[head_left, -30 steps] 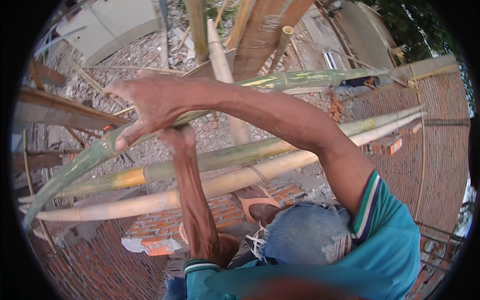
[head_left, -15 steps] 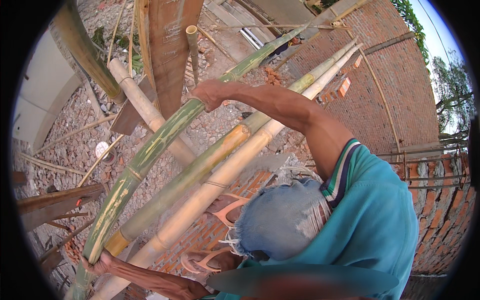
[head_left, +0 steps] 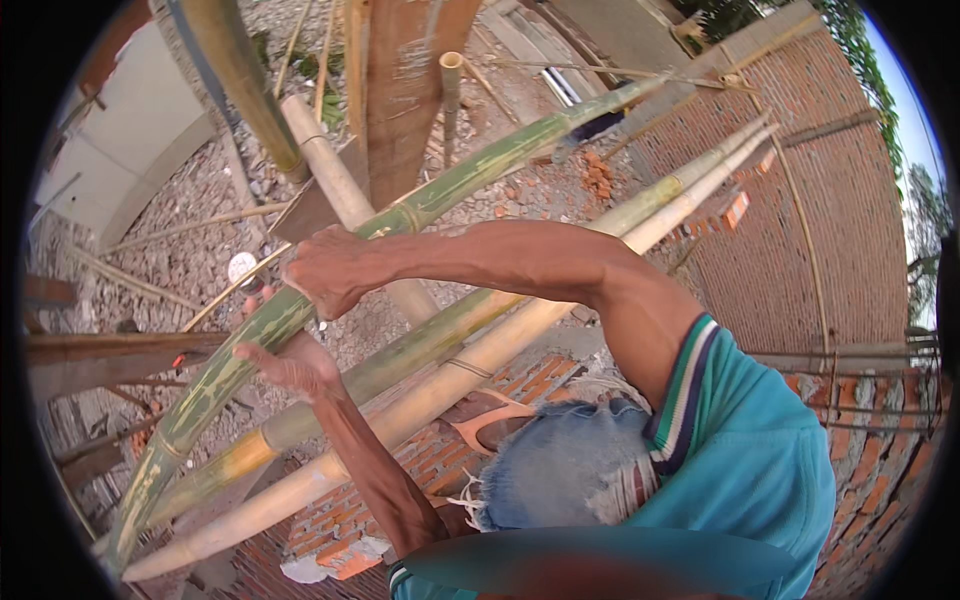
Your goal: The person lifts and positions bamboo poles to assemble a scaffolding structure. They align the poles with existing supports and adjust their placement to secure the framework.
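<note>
A long green bamboo pole [head_left: 232, 350], mottled with pale patches, runs from lower left to upper right. My right hand [head_left: 335, 272] is closed over it from above, knuckles up. Just below, nearer me, my left hand [head_left: 300, 366] cups the pole from its near side. Its thumb lies along the pole, and fingertips seem to show past the far edge. Beneath and nearer me lie two more bamboo poles side by side, a greenish one [head_left: 385, 358] and a pale yellow one [head_left: 420, 400]. They rest close to my knee and sandalled foot.
A brown wooden board [head_left: 405, 110] and a thick upright bamboo post [head_left: 235, 80] stand at the far side. Rubble [head_left: 170, 235] covers the ground below. A brick wall [head_left: 760, 200] rises at right. Wooden beams [head_left: 120, 360] jut in at left.
My left hand has moved up along the green pole from its lower end to beside my right hand. My right hand has shifted down the pole toward the left. The whole view has shifted slightly.
</note>
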A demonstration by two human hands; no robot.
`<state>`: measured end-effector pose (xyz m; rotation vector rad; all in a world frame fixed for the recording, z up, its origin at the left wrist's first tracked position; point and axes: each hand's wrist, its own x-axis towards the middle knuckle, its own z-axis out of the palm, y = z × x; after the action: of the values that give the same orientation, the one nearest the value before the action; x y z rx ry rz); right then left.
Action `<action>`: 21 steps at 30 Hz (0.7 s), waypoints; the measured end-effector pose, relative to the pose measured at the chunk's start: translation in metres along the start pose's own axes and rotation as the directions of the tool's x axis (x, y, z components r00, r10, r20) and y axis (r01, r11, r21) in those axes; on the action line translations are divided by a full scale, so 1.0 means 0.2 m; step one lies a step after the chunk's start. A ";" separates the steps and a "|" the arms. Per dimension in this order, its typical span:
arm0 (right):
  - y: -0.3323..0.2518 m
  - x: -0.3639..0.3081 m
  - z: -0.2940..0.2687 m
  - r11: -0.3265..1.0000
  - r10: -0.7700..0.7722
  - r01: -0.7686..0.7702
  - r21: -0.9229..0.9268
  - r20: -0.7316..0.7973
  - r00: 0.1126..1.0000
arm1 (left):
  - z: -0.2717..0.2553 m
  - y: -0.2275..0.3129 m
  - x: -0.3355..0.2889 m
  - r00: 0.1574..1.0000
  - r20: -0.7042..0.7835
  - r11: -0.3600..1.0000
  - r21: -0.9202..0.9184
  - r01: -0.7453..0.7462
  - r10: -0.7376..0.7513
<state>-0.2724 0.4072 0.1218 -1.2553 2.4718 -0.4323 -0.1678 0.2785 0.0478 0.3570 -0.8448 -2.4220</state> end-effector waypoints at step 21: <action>0.62 0.04 0.18 0.999 0.019 -0.019 0.034 0.017 1.000 | -0.94 1.01 0.50 0.883 -0.402 0.841 0.542 0.015 0.243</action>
<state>-0.3496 0.4666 0.0379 -1.2164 2.4500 -0.4554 -0.0895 -0.0033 0.0262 1.0124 -1.2573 -1.8245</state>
